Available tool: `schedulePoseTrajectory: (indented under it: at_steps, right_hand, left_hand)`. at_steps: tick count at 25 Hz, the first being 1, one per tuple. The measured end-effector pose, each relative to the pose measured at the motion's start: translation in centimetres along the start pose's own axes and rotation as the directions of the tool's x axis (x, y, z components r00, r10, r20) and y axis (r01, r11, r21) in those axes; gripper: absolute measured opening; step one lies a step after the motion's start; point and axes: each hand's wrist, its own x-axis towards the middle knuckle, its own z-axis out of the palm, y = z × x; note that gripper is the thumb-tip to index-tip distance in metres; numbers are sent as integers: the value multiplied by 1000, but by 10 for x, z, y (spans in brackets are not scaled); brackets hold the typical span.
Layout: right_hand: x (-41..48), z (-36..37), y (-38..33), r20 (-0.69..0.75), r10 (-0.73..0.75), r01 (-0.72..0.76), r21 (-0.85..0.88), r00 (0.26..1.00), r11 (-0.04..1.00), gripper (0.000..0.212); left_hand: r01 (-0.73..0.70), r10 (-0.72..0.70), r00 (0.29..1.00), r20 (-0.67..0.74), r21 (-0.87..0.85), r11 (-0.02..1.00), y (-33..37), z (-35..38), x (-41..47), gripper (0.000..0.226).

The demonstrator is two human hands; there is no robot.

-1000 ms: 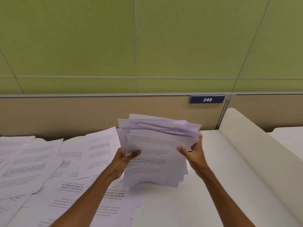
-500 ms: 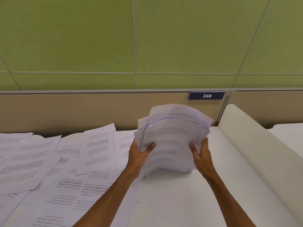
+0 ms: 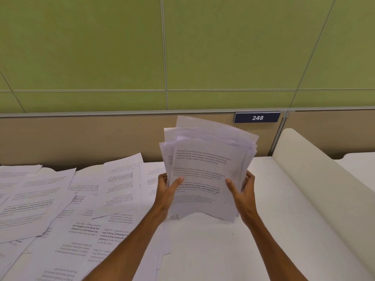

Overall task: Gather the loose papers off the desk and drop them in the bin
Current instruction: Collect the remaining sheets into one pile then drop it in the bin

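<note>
A thick stack of printed white papers [image 3: 205, 169] stands upright on its lower edge on the white desk [image 3: 213, 250], sheets uneven at the top. My left hand [image 3: 167, 191] grips its left side, thumb on the front sheet. My right hand [image 3: 242, 191] grips the right side the same way. Several loose printed sheets [image 3: 60, 199] lie overlapping across the left half of the desk. No bin is in view.
A tan partition panel [image 3: 81, 138] with a blue "248" plate [image 3: 257, 118] backs the desk, and a green wall rises above. A rounded cream divider [image 3: 324, 189] runs along the desk's right side, with another white surface [image 3: 359, 161] beyond it.
Both hands have tightened on the stack, turned it more upright and squared it. The stack has shifted a little to the right.
</note>
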Motion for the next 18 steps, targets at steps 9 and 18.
schedulePoseTrajectory:
  at_steps: [9,18]
  right_hand:
    - [9,-13,12,21,-59,59,-26,998,998,68]
    - [22,-12,-21,57,-71,65,92,996,994,51]
  left_hand:
    - [-176,178,981,-73,44,983,4,7,-11,46]
    - [-371,358,892,-276,6,929,68,25,-5,51]
